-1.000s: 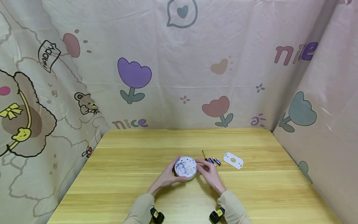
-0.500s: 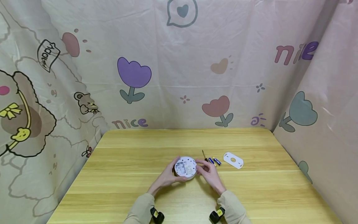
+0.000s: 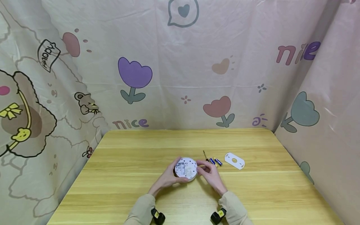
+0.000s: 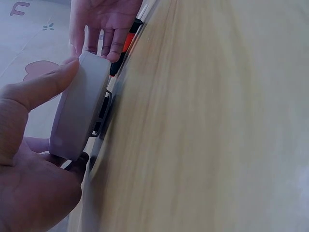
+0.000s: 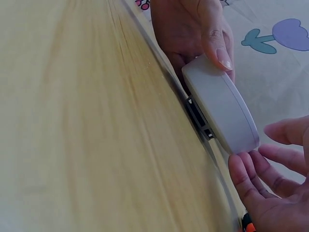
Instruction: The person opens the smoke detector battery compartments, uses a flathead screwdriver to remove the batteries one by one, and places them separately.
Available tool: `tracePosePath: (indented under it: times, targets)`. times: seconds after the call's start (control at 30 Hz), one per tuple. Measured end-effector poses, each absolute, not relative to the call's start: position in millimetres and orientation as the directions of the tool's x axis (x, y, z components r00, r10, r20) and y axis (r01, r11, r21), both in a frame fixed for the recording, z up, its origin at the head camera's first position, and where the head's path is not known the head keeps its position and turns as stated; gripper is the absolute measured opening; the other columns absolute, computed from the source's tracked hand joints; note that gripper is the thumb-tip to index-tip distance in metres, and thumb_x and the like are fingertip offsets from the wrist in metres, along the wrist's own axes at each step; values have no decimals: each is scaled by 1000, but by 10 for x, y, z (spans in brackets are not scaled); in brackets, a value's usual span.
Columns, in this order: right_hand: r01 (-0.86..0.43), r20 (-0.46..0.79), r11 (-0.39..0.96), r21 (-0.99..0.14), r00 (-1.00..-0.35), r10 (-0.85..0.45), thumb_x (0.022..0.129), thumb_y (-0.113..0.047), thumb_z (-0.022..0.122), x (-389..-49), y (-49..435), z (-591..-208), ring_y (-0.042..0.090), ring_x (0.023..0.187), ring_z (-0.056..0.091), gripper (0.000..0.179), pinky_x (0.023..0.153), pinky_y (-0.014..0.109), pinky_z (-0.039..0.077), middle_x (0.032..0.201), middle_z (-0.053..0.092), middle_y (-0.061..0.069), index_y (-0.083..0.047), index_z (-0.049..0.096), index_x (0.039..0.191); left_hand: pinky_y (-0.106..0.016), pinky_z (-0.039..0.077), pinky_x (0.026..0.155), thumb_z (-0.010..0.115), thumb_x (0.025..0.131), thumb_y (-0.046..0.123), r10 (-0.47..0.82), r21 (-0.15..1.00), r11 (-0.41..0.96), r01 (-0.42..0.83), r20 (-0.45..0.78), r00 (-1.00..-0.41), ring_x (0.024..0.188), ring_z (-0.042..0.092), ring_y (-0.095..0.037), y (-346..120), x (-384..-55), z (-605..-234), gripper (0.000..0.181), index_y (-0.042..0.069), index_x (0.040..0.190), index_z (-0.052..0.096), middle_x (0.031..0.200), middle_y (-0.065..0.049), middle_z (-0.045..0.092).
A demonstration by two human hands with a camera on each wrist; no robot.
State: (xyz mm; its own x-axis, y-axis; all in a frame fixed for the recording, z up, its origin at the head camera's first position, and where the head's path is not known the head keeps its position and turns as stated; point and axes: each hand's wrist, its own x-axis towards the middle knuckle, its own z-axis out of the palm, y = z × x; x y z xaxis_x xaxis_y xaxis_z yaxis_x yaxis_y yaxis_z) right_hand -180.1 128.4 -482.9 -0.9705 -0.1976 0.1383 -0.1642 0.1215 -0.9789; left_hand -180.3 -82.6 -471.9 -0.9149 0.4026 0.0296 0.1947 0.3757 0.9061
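Observation:
A round white smoke detector (image 3: 186,168) is held tilted above the table, its labelled face toward the head camera. On its other side a dark slotted part shows in both wrist views. My left hand (image 3: 168,175) grips its left side, thumb along the near rim and fingers underneath. At the right edge, my right hand (image 3: 210,175) holds the rim between thumb and fingertips. In the right wrist view those fingertips (image 5: 241,162) touch the rim, with the thumb close to the labelled face. Just beyond the right hand lies a screwdriver (image 3: 205,155), its handle partly hidden.
Blue batteries (image 3: 218,162) lie beside the screwdriver. Farther right is a flat white mounting plate (image 3: 234,161) with a round centre hole. All rest on a wooden table (image 3: 135,156), bounded at the back and sides by a printed curtain (image 3: 174,62).
The smoke detector has turned a little between the hands and shifted slightly left; its label now sits at a different angle. Both hands stay nearly in place.

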Motion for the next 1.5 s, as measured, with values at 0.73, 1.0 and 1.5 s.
tracePosePath:
  times: [0.73,1.0,1.5]
  targets:
    - [-142,111,132,-981,-969,-222,80,-2,61,-1831,1279,-4902,39,105,54,41,81,14,49,116,55,26,5,51,119,-54,19,110,79,63,32,389,911,347,222,76,-918,131,30,-33,-864,-1977,-5059,99,7,140,22,142,-16,33]
    - [-169,143,117,-979,-968,-208,79,-11,65,-1952,1356,-5119,32,105,56,44,85,15,49,115,57,21,2,52,119,-52,19,110,78,64,32,396,908,358,216,62,-916,132,27,-34,-864,-1974,-5033,101,6,141,19,144,-19,27]
    - [-412,406,4,-911,-896,181,73,3,68,-2083,1906,-5112,24,91,62,44,80,15,51,98,63,8,13,51,112,-47,22,111,78,66,28,406,931,316,182,41,-913,132,29,-33,-867,-1973,-5039,99,7,142,18,145,-17,26]
